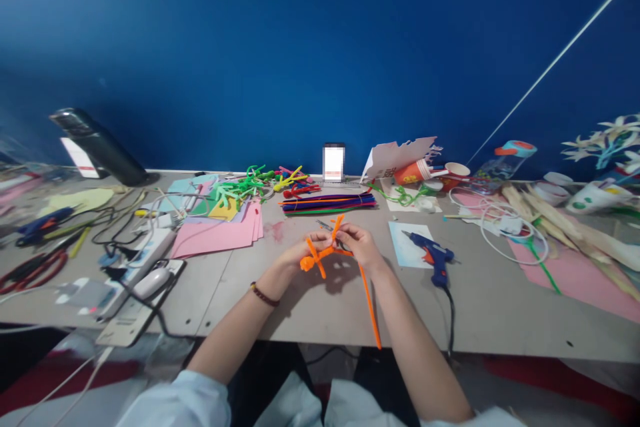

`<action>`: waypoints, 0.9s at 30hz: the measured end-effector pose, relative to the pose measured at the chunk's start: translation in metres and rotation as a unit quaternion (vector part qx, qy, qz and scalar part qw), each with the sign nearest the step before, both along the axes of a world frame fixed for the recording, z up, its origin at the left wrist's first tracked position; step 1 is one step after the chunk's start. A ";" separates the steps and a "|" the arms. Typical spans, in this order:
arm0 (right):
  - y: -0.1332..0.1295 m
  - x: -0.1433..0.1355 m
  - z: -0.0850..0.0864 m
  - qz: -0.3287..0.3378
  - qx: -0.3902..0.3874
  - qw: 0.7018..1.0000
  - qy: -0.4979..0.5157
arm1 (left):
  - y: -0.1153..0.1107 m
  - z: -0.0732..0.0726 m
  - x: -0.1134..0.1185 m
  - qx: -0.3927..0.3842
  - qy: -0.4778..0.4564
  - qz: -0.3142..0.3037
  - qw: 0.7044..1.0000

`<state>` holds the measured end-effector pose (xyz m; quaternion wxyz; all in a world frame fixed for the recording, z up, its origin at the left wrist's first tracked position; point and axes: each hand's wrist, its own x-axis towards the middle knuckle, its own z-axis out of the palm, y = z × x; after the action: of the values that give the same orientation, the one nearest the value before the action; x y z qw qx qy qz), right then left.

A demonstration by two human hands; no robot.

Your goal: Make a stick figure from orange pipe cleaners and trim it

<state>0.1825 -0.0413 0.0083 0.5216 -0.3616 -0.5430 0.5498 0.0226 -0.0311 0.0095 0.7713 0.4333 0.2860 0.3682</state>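
Note:
Above the middle of the table, an orange pipe-cleaner figure (313, 260) is held between my two hands. It has a coiled round end on the left, short crossed limbs, and a long straight strand hanging down at the right past the table edge. My left hand (299, 252) pinches its body, fingers closed. My right hand (361, 245) is also closed, fingertips gripping the figure close to the left ones. A slim metal tool tip (324, 224) shows just beyond the fingers; whether it is held or lying there I cannot tell.
Bundled pipe cleaners (327, 203) lie ahead, with green twisted pieces (245, 187) and pink paper (217, 239) to the left. A blue glue gun (436, 257) rests at right. Further left are a power strip (135, 273) and black bottle (103, 147); a phone (333, 163) stands behind.

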 end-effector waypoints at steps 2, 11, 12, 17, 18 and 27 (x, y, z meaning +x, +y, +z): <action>-0.002 -0.001 0.002 0.018 -0.014 1.000 0.016 | 0.000 -0.001 -0.002 -0.001 -0.004 -0.028 1.000; 0.005 -0.005 -0.005 -0.118 -0.070 0.989 0.063 | 0.000 0.007 0.003 0.098 0.063 0.110 0.987; 0.005 -0.005 -0.004 -0.132 -0.074 0.987 0.060 | -0.001 0.008 0.003 0.140 0.082 0.149 0.976; 0.001 -0.007 -0.001 -0.187 -0.063 0.980 -0.003 | -0.007 0.004 -0.002 0.446 0.289 0.378 0.758; 0.000 -0.007 -0.002 -0.191 -0.059 0.980 -0.011 | -0.007 0.001 -0.002 0.497 0.330 0.390 0.701; -0.001 -0.016 -0.010 -0.175 -0.056 0.983 -0.007 | -0.004 -0.009 0.006 0.553 0.429 0.318 0.640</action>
<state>0.1669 -0.0425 -0.0014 0.5846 -0.4835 -0.4432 0.4775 0.0289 -0.0356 0.0003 0.0146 0.7706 0.4481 0.4529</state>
